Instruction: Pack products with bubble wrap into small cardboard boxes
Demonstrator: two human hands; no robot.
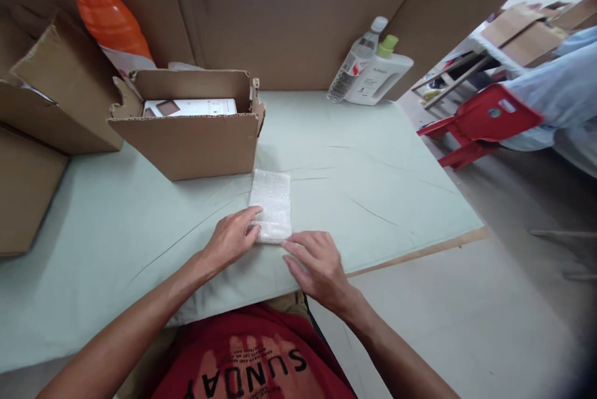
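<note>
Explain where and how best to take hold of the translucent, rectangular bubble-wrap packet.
Probably by both long edges of the packet, at the nearer end, coming from left and right. It lies flat on the pale green tabletop, long edges running front to back; the brown cardboard box stands close to its far-left corner, so the near end gives more room.

Whitish, dotted bubble wrap (273,197); pale-green cloth (392,169).

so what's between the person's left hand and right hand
In the head view, a piece of bubble wrap lies between them on the pale cloth: the left hand at its left edge, the right hand at its near right corner.
</note>
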